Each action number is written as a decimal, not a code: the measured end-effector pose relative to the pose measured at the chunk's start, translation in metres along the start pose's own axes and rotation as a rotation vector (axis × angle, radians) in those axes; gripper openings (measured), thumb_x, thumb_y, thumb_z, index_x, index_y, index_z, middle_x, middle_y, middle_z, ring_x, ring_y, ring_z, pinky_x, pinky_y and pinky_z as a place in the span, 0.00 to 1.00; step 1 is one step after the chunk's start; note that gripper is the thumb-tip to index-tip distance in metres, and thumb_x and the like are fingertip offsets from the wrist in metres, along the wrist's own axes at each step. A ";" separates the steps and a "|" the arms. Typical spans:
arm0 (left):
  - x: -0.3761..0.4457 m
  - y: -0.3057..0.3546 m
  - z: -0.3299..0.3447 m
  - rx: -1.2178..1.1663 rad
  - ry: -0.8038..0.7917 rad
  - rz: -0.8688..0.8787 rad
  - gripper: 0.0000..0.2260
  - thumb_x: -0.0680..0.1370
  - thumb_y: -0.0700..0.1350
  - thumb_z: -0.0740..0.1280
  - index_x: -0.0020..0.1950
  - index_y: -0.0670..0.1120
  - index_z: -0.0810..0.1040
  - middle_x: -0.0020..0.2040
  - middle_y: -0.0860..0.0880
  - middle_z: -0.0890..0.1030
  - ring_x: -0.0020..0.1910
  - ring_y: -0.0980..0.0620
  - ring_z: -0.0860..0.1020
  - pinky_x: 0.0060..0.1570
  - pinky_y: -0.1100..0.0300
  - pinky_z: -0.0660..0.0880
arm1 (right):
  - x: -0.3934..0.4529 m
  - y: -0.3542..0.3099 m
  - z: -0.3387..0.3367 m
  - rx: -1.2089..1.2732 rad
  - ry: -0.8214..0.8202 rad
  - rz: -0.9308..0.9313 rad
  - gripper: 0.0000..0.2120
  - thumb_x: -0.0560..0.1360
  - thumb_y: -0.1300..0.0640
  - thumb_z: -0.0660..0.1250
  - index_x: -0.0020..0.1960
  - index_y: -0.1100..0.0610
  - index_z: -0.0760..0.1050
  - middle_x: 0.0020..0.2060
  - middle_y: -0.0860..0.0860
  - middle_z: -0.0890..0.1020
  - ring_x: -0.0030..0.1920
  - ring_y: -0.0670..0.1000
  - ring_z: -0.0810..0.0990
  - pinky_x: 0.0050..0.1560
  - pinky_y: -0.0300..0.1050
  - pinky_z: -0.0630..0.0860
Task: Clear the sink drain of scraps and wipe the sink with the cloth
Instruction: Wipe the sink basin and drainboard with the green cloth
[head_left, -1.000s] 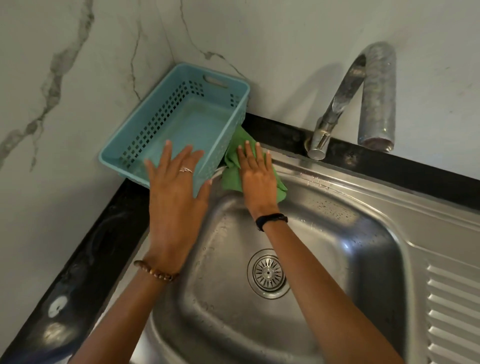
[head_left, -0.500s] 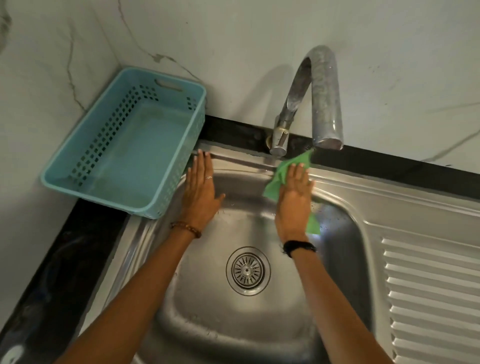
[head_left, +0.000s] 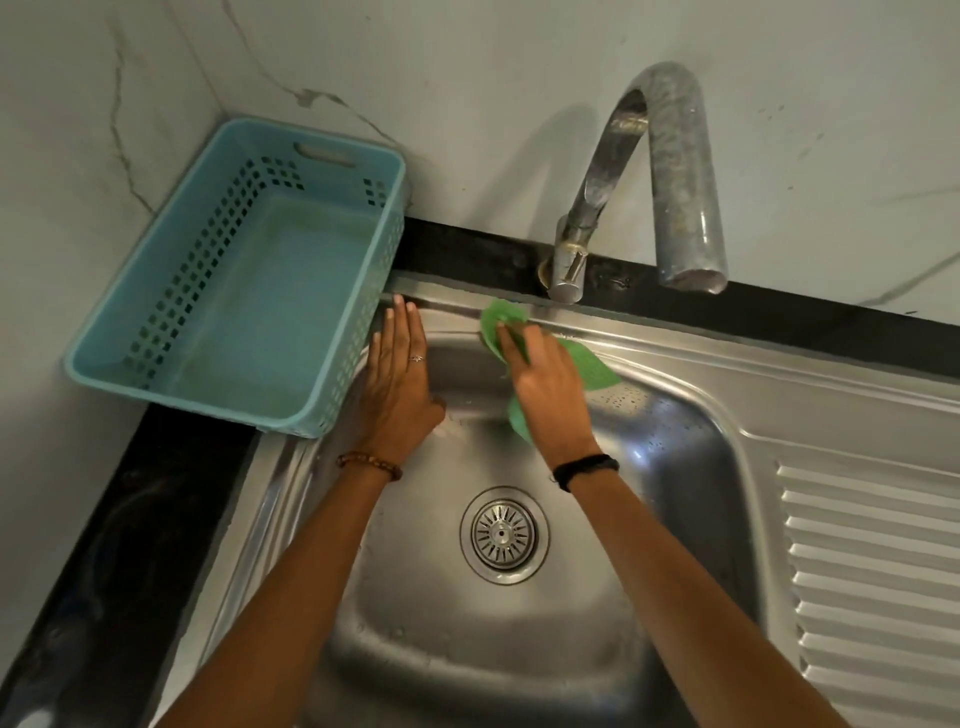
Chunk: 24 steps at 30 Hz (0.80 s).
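A steel sink (head_left: 670, 431) fills the lower middle of the view, with a round strainer drain (head_left: 503, 534) in its floor; I see no scraps on the strainer. My right hand (head_left: 545, 384) presses a green cloth (head_left: 592, 366) against the sink's back rim, below the tap's base. My left hand (head_left: 397, 387) lies flat with fingers together on the sink's back left corner, beside the basket, holding nothing.
An empty light blue plastic basket (head_left: 104, 358) sits on the black counter (head_left: 130, 519) in the left corner, touching the wall. A curved metal tap (head_left: 670, 171) arches over the back rim. A ribbed draining board (head_left: 872, 571) lies at the right.
My right hand has slid the cloth along the back rim, from by the basket rightward under the tap, then a little back left. My left hand moved off the basket's rim onto the sink's corner.
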<state>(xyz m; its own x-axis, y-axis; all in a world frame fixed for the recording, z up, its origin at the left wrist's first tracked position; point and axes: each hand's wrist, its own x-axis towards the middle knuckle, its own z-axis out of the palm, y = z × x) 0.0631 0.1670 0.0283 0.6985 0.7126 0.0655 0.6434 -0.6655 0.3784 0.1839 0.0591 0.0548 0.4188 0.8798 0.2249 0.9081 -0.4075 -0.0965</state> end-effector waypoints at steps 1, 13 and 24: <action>0.000 0.001 -0.001 0.006 0.006 0.001 0.48 0.64 0.38 0.69 0.74 0.39 0.40 0.76 0.39 0.44 0.71 0.51 0.36 0.69 0.60 0.32 | -0.006 0.009 -0.003 -0.027 0.003 0.020 0.30 0.61 0.72 0.74 0.62 0.65 0.74 0.52 0.62 0.80 0.49 0.60 0.81 0.52 0.53 0.80; -0.019 0.027 -0.024 -0.137 -0.289 0.002 0.49 0.72 0.50 0.69 0.72 0.41 0.32 0.74 0.42 0.32 0.72 0.48 0.30 0.68 0.45 0.30 | -0.076 0.102 -0.094 1.078 0.129 0.755 0.15 0.75 0.70 0.55 0.51 0.61 0.78 0.45 0.58 0.81 0.46 0.54 0.79 0.44 0.31 0.75; -0.041 0.115 -0.012 -0.097 -0.269 0.145 0.42 0.75 0.46 0.66 0.73 0.45 0.34 0.73 0.48 0.32 0.71 0.52 0.32 0.68 0.50 0.30 | -0.182 0.107 -0.143 2.419 0.149 0.791 0.20 0.79 0.53 0.56 0.56 0.67 0.78 0.53 0.69 0.80 0.56 0.66 0.79 0.60 0.59 0.73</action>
<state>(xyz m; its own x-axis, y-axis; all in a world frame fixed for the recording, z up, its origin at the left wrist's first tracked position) 0.1053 0.0638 0.0802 0.8469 0.5189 -0.1165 0.5073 -0.7223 0.4700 0.2041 -0.1800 0.1423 0.5953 0.7312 -0.3333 -0.7741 0.4105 -0.4820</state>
